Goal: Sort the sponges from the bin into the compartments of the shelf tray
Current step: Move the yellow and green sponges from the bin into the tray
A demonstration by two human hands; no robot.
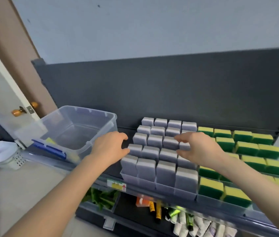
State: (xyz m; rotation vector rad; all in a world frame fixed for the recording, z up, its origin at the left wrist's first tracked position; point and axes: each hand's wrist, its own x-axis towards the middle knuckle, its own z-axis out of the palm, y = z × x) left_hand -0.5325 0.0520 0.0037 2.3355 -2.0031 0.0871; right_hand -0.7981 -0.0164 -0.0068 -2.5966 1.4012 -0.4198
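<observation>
Several grey-and-white sponges (154, 139) stand upright in rows in the left part of the clear shelf tray (183, 194). Several green-and-yellow sponges (248, 147) fill the rows to the right. My left hand (109, 147) hovers at the left edge of the grey rows, fingers curled and apart, holding nothing. My right hand (197, 147) is spread over the right grey column, its fingertips touching or just above the sponge tops. The clear plastic bin (87, 124) stands left of the tray; a bit of a yellow sponge (50, 140) shows by its near wall.
The dark grey back panel (152, 89) rises behind the shelf. A blue handle (49, 148) clips the bin's near rim. A lower shelf (178, 218) holds tubes and packets. A white basket (3, 154) and a door with a knob (18, 111) lie at the left.
</observation>
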